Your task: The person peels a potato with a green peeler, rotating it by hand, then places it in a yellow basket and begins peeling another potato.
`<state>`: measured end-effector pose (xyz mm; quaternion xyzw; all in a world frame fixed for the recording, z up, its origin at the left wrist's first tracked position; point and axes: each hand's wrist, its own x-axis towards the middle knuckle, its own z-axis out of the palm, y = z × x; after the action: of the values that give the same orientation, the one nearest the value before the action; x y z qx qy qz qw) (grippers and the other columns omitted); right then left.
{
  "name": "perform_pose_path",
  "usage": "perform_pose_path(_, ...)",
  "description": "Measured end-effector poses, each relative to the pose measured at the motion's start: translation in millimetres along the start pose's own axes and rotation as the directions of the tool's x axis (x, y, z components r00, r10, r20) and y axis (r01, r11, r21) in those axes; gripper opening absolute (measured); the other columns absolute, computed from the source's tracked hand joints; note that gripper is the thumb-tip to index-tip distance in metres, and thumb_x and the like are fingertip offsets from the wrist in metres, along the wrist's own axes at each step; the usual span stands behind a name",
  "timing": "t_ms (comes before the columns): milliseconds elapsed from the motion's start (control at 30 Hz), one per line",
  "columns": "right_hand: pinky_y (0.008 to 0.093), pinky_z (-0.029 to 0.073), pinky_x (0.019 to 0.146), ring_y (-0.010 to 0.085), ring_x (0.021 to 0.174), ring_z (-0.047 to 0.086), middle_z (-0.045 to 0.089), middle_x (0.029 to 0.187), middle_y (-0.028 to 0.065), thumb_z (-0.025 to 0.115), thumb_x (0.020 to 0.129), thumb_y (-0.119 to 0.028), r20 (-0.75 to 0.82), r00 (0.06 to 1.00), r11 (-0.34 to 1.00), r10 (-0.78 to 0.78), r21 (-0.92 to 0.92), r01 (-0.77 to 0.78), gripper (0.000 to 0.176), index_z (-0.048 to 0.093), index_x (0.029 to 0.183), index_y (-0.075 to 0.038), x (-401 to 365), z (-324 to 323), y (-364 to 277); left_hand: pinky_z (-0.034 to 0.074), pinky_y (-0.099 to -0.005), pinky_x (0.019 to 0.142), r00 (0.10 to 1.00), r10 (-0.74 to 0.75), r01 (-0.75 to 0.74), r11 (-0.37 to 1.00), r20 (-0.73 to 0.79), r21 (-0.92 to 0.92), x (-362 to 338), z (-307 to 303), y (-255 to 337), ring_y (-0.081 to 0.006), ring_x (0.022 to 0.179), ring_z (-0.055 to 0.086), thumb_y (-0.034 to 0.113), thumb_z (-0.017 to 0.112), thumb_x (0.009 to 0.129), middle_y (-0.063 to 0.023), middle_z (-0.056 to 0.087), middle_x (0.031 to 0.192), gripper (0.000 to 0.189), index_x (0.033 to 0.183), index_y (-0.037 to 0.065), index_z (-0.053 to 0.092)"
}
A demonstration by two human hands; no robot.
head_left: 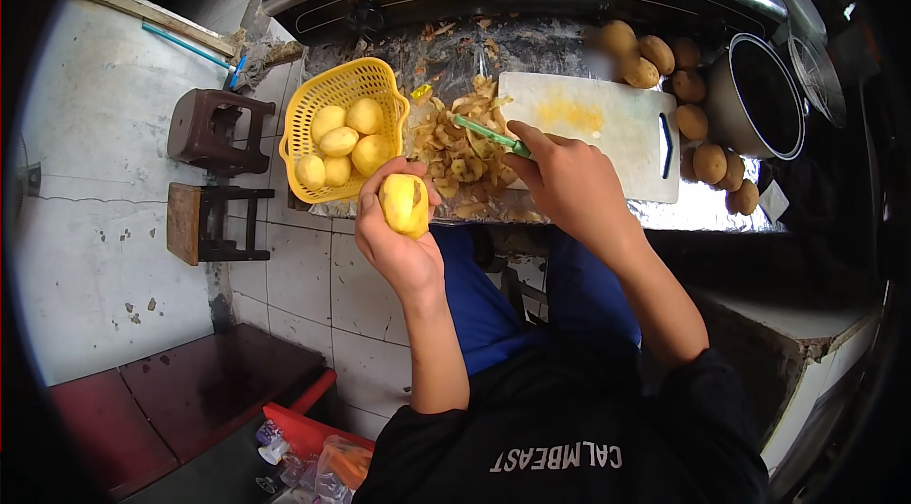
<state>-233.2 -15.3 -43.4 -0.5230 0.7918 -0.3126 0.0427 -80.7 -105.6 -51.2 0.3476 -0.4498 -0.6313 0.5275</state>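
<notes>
Step in hand, I judge: peeling, nearly done on this potato (401, 212). It sits in my L hand (406, 252), left of & nearer me than the board (622, 155), fingers curled round it; mostly yellow, w/ a brown patch on the side toward the board. My R hand (577, 179) is closed on the peeler (487, 133), its free end over the peels (446, 143) left of the board, apart from potato. Next move, I'd say, calls for steady L fingers & a short stroke on that patch. Basket (292, 158) w/ peeled spuds (339, 141): farther left of board; unpeeled ones (709, 163): right of it.
</notes>
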Motion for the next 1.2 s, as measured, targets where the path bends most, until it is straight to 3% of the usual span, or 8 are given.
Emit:
perform_pose_path(300,0.0490,0.046,0.053,0.0415,0.060,0.061,0.058,0.059,0.0200,0.053,0.097,-0.024,0.077,0.996,0.960,0.039,0.273,-0.059,0.025,0.049,0.104,-0.001,-0.5,-2.8,-3.3,0.042,-0.0273,0.056,0.999,-0.047,0.046,0.999,0.018,0.006,-0.3,7.5,-3.8,-0.0189,0.065,0.055,0.029,0.034,0.096,-0.0160,0.063,0.090,0.044,0.109,-0.005,0.058)
perform_pose_path(367,0.0505,0.043,0.051,0.0427,0.059,0.059,0.056,0.059,0.0211,0.053,0.097,-0.023,0.135,0.990,0.912,0.032,0.401,-0.084,0.023,0.043,0.094,-0.002,-2.4,-10.3,-11.7,0.046,-0.0254,0.063,0.968,-0.163,0.141,0.982,0.192,0.126,0.8,7.6,-2.2,-0.0143,0.069,0.057,0.025,0.046,0.097,-0.0116,0.065,0.088,0.035,0.104,-0.006,0.061)
perform_pose_path(467,0.0507,0.042,0.051,0.0426,0.058,0.058,0.055,0.058,0.0214,0.054,0.097,-0.022,0.101,0.995,0.912,0.002,0.409,-0.044,0.023,0.043,0.094,-0.002,-3.0,-13.0,-16.9,0.045,-0.0230,0.068,0.951,-0.097,0.003,0.953,0.294,0.304,-1.3,12.9,-11.0,-0.0097,0.075,0.056,0.021,0.059,0.094,-0.0059,0.064,0.087,0.027,0.101,-0.005,0.063)
perform_pose_path(533,0.0506,0.042,0.051,0.0426,0.058,0.058,0.055,0.058,0.0215,0.054,0.097,-0.022,0.090,0.996,0.919,0.007,0.392,-0.042,0.023,0.044,0.094,-0.002,-1.2,-13.6,-14.8,0.043,-0.0210,0.070,0.942,-0.141,0.056,0.960,0.305,0.273,-1.5,12.3,-11.9,-0.0071,0.079,0.053,0.016,0.063,0.092,-0.0023,0.063,0.087,0.021,0.098,-0.003,0.064)
perform_pose_path(767,0.0498,0.044,0.051,0.0424,0.059,0.059,0.056,0.058,0.0212,0.053,0.097,-0.024,0.067,0.997,0.936,0.030,0.348,-0.051,0.024,0.044,0.094,-0.002,-1.5,-12.9,-7.2,0.047,-0.0219,0.071,0.953,-0.228,0.164,0.941,0.199,0.294,0.3,19.4,-12.3,-0.0080,0.080,0.057,0.011,0.059,0.093,-0.0050,0.064,0.092,0.017,0.098,-0.004,0.065)
perform_pose_path(833,0.0498,0.044,0.051,0.0425,0.059,0.059,0.056,0.058,0.0212,0.053,0.097,-0.024,0.086,0.996,0.933,0.018,0.355,-0.048,0.025,0.044,0.094,-0.001,-3.9,-9.4,-7.8,0.039,-0.0193,0.063,0.956,-0.179,0.105,0.948,0.232,0.301,-0.9,21.0,-15.9,-0.0044,0.073,0.048,0.016,0.061,0.093,0.0020,0.058,0.082,0.019,0.097,-0.003,0.064)
perform_pose_path(1067,0.0500,0.043,0.051,0.0426,0.058,0.058,0.056,0.058,0.0214,0.052,0.098,-0.024,0.053,0.998,0.917,0.040,0.394,-0.058,0.025,0.044,0.094,-0.001,-0.4,-12.3,-8.2,0.037,-0.0189,0.060,0.958,-0.188,0.095,0.920,0.215,0.380,1.4,19.4,-19.5,-0.0035,0.068,0.046,0.016,0.061,0.092,0.0037,0.056,0.079,0.022,0.102,-0.004,0.064)
perform_pose_path(1200,0.0502,0.043,0.051,0.0425,0.058,0.058,0.056,0.058,0.0214,0.052,0.098,-0.025,0.045,0.997,0.928,0.058,0.367,-0.071,0.025,0.043,0.094,-0.001,-0.9,-14.8,-3.5,0.040,-0.0210,0.059,0.940,-0.320,0.217,0.826,0.116,0.519,-0.5,21.1,-5.7,-0.0054,0.066,0.050,0.021,0.056,0.094,-0.0008,0.060,0.076,0.028,0.100,-0.005,0.065)
